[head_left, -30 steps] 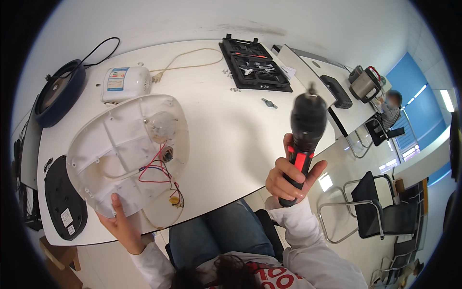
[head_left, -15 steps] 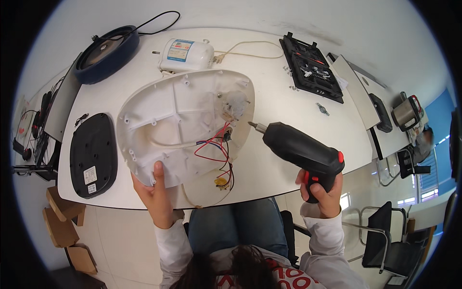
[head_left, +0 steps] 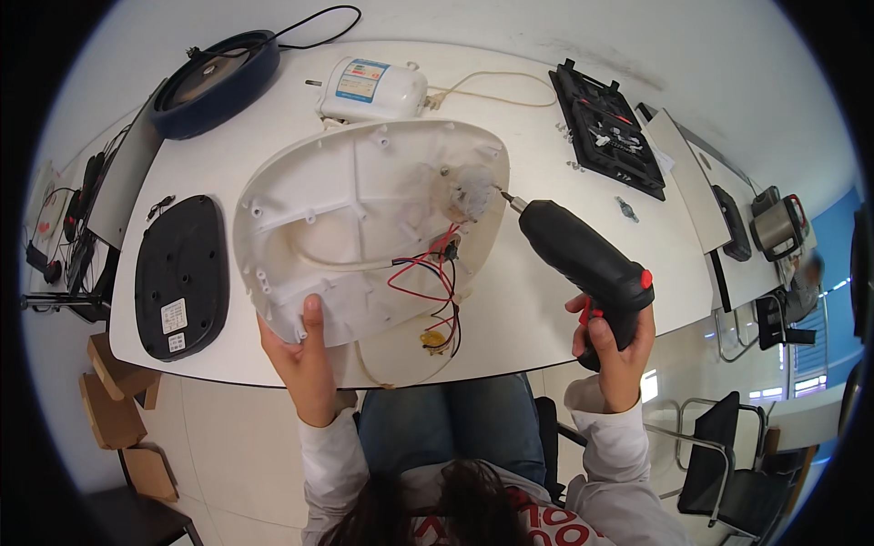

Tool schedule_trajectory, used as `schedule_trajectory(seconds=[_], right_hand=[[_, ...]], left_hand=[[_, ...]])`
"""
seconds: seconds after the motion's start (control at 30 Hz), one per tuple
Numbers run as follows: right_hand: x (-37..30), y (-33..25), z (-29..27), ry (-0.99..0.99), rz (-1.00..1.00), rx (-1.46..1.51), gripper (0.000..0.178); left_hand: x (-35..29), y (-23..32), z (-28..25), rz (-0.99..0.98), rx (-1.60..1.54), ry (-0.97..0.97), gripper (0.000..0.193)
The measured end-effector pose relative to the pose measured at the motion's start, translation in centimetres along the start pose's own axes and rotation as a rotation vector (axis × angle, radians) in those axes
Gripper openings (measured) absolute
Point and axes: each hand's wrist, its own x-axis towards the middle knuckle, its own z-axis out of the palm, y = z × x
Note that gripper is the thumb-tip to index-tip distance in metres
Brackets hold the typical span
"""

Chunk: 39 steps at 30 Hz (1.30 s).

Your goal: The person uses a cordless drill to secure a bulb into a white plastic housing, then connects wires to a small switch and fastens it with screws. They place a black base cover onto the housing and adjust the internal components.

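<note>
My left hand (head_left: 305,371) grips the near left edge of a white plastic housing (head_left: 319,177), thumb on top and the other fingers underneath. The housing lies tilted with its ribbed, hollow inside facing up. Red, blue and black wires (head_left: 423,284) trail from a small part inside it. At its right end sits a cloudy, translucent round piece (head_left: 469,196). In my right hand (head_left: 621,357) is a black cordless screwdriver (head_left: 583,247) with red buttons, held by its handle. Its bit points at the housing's right rim, close to the round piece; whether they touch I cannot tell.
Behind the housing stands a white motor (head_left: 382,91) with a cord. A dark blue round base (head_left: 214,86) is at the far left, a black base plate (head_left: 182,282) nearer. Far right lie an open tool case (head_left: 608,132), loose screws (head_left: 569,146) and a small metal part (head_left: 625,209).
The screwdriver has moved up and toward the housing, its bit now by the right rim. My left hand keeps its hold. The whole view has shifted slightly.
</note>
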Motion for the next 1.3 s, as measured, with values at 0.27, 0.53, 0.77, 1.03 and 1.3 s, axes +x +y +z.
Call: schedule_trajectory(seconds=[0.27,0.53,0.77,1.03,1.3], right_hand=[[0.3,0.1,0.0,0.0,0.012,0.007,0.048],[0.4,-0.1,0.1,-0.002,0.028,-0.02,0.044],[0.6,-0.5,0.3,-0.022,0.003,-0.056,0.04],[0.8,-0.7,0.2,-0.028,0.012,-0.053,0.04],[1.0,-0.9,0.3,-0.045,0.015,-0.066,0.04]], left_hand=[[-0.1,0.2,0.1,-0.005,-0.008,0.011,0.056],[-0.1,-0.1,0.0,-0.014,-0.007,0.021,0.056],[0.0,0.0,0.0,0.003,0.013,0.002,0.055],[-0.1,0.0,0.0,-0.011,-0.004,0.003,0.056],[0.0,-0.3,-0.1,-0.017,-0.043,0.003,0.054]])
